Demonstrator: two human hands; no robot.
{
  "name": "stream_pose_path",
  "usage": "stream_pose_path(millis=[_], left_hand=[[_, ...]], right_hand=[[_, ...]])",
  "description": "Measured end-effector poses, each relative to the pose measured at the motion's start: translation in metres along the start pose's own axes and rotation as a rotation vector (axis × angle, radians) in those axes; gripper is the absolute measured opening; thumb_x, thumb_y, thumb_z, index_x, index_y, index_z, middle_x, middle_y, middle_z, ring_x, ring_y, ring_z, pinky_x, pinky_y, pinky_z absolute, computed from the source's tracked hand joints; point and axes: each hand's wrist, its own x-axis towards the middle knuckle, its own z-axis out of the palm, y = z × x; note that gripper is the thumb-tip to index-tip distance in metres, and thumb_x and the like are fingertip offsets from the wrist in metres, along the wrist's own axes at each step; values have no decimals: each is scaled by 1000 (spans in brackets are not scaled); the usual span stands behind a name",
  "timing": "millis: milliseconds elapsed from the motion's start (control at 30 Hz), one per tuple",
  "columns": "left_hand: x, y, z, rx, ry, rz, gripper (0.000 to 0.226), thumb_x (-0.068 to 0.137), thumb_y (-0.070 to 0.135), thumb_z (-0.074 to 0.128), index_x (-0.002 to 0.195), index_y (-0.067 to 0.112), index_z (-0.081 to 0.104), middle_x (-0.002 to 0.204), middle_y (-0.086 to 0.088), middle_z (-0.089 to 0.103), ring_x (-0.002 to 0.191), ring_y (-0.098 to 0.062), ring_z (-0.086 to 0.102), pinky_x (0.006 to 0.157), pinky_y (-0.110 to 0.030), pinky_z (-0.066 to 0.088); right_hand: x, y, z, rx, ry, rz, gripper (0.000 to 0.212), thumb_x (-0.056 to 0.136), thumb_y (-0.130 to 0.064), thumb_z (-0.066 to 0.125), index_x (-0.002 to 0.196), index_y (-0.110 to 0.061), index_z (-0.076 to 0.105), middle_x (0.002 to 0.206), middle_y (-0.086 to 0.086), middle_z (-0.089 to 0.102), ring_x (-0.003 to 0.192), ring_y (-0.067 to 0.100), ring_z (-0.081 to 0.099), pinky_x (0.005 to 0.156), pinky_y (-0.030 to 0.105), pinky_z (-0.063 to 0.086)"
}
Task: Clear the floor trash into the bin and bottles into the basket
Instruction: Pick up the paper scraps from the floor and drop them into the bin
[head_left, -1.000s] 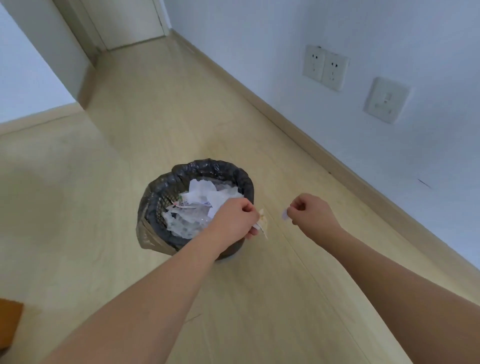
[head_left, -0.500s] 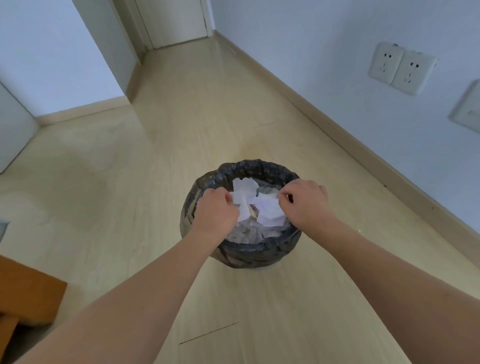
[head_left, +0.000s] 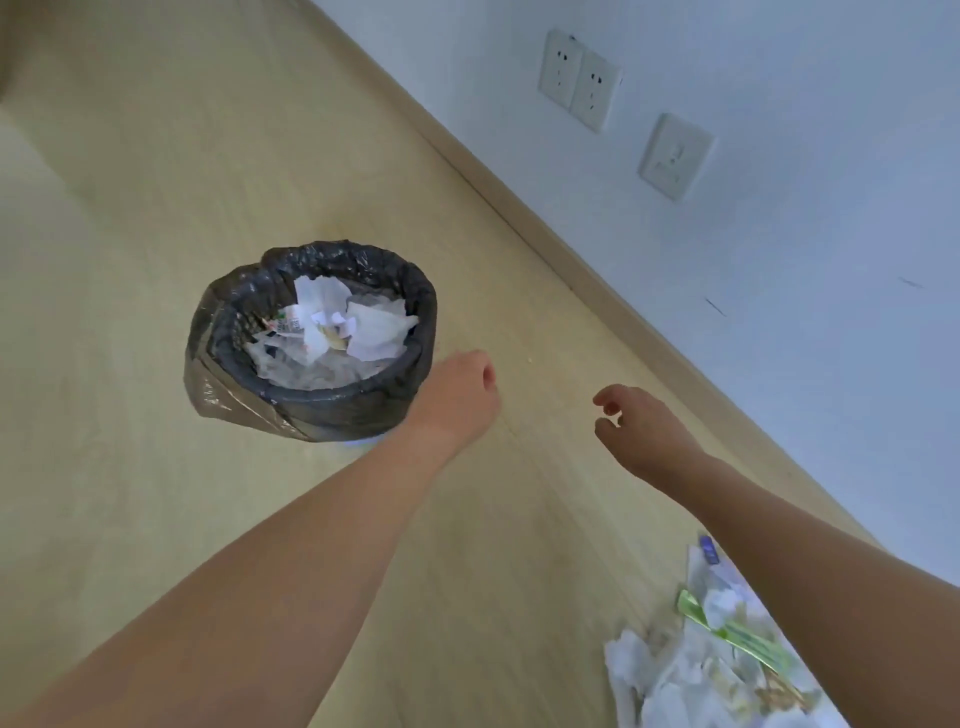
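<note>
Head view: both hands have come off the bin since 0.5 s ago, when they were over its mouth with paper scraps. Left hand now sits just right of the bin rim, fingers curled under, holding nothing visible. Right hand is further right, over bare floor, fingers loosely bent and apart, empty. Bin is black-lined and stands left of centre, with crumpled white paper and wrappers inside. New in frame: pile of floor trash at near right, tissues plus a green wrapper, under the right forearm. Wall sockets far right.
</note>
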Motion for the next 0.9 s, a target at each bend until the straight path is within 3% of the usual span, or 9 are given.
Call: stream_pose_path(millis=[200, 367, 567, 700, 800, 900], left_hand=[[-65, 21, 94, 113, -571, -1, 20, 90, 18, 49, 104, 16, 62, 109, -3, 62, 100, -22, 58, 89, -37, 49], [-113, 28, 176, 170, -718, 12, 25, 90, 20, 50, 112, 16, 61, 110, -2, 60, 96, -18, 56, 83, -30, 46], [-149, 68, 238, 189, -734, -81, 24, 89, 23, 53, 111, 16, 59, 112, -3, 60, 101, -21, 59, 82, -30, 46], [-147, 103, 276, 280, -644, 36, 31, 92, 25, 49, 121, 17, 53, 121, -5, 54, 106, -23, 55, 88, -32, 46], [-139, 118, 295, 328, -591, 37, 31, 90, 29, 51, 119, 17, 53, 119, -5, 50, 105, -24, 53, 89, -36, 47], [-146, 117, 301, 381, -686, 12, 45, 82, 40, 61, 120, 19, 50, 119, -2, 41, 107, -22, 51, 90, -36, 47]], right_hand=[[-75, 85, 5, -112, -344, 242, 38, 90, -27, 53, 128, -22, 52, 124, 3, 57, 112, 21, 54, 91, 31, 46], [-114, 178, 31, -129, -331, 358, 37, 89, -24, 56, 124, -15, 51, 122, 8, 55, 106, 24, 55, 79, 29, 42], [-153, 230, 56, -125, -343, 330, 27, 89, -23, 53, 115, -15, 51, 114, 5, 57, 100, 21, 55, 76, 29, 43], [-162, 248, 73, -263, -330, 248, 30, 92, -25, 51, 121, -19, 52, 117, 2, 56, 108, 22, 55, 84, 31, 43], [-159, 254, 84, -336, -262, 150, 26, 90, -20, 52, 116, -17, 56, 113, 2, 58, 107, 23, 53, 82, 31, 39], [-165, 258, 86, -315, -235, 128, 23, 87, -13, 47, 106, -17, 58, 106, 1, 58, 103, 23, 52, 82, 31, 35]])
